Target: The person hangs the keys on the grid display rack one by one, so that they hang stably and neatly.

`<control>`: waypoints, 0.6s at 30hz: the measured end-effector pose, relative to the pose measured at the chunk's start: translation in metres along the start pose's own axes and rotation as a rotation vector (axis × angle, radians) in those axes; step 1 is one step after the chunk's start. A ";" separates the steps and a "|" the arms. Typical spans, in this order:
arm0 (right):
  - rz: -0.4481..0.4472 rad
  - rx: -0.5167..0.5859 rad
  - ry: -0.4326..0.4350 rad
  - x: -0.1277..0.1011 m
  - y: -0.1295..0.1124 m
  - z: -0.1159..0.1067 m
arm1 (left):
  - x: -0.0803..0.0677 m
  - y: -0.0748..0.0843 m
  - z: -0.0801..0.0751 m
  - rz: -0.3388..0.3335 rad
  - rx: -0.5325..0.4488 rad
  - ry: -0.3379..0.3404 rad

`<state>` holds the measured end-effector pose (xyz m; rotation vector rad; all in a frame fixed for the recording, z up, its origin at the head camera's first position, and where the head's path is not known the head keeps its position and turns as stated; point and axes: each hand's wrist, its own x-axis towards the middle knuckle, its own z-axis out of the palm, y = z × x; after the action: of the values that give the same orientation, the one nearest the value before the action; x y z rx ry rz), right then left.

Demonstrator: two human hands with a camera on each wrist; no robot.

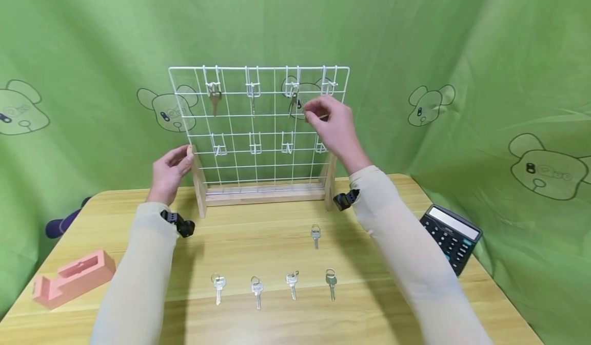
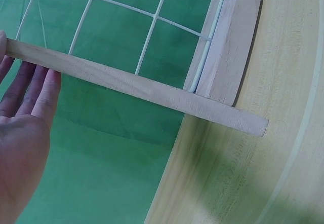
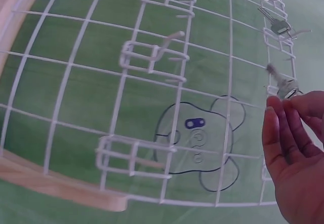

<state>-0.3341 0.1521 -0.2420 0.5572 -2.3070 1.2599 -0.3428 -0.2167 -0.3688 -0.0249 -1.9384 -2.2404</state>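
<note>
Head view: nearest me, four silvery metal keys with split rings (image 1: 257, 286) are lying in a row on the yellow wood-grain table (image 1: 286, 329), blades pointing toward me, and a lone silvery ringed key (image 1: 316, 234) is lying beyond them. Farther out, my left hand (image 1: 168, 173) is pinching the pale wooden left post (image 1: 198, 186) of the white wire grid rack (image 2: 155, 16), thumb on one side, fingers on the other. My right hand (image 1: 331, 124) is hovering high up, its thumb and curled fingertips nearly meeting; whether they are touching the small hanging metal key (image 3: 287, 88), I cannot tell. That key is dangling at the third upper white wire hook (image 1: 291, 83), just left of my right fingertips and far from my left hand, its long axis running nearly upright, blade down. Behind, a green fabric curtain (image 1: 392, 42) is hanging.
</note>
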 end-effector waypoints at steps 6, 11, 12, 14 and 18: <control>0.018 -0.034 -0.102 -0.018 0.013 -0.001 | 0.000 -0.001 -0.001 -0.003 0.009 0.014; 0.037 -0.046 -0.154 -0.029 0.027 -0.001 | 0.000 0.000 0.000 0.004 0.018 0.009; 0.039 -0.051 -0.162 -0.031 0.030 -0.001 | 0.000 0.000 0.000 0.005 0.019 0.006; 0.040 -0.060 -0.180 -0.036 0.037 -0.002 | 0.000 0.000 0.000 0.002 0.001 0.004; 0.055 -0.073 -0.219 -0.048 0.048 -0.003 | 0.000 -0.001 0.000 0.003 -0.010 0.001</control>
<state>-0.3206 0.1854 -0.2998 0.6391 -2.5530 1.1856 -0.3434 -0.2167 -0.3700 -0.0279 -1.9261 -2.2476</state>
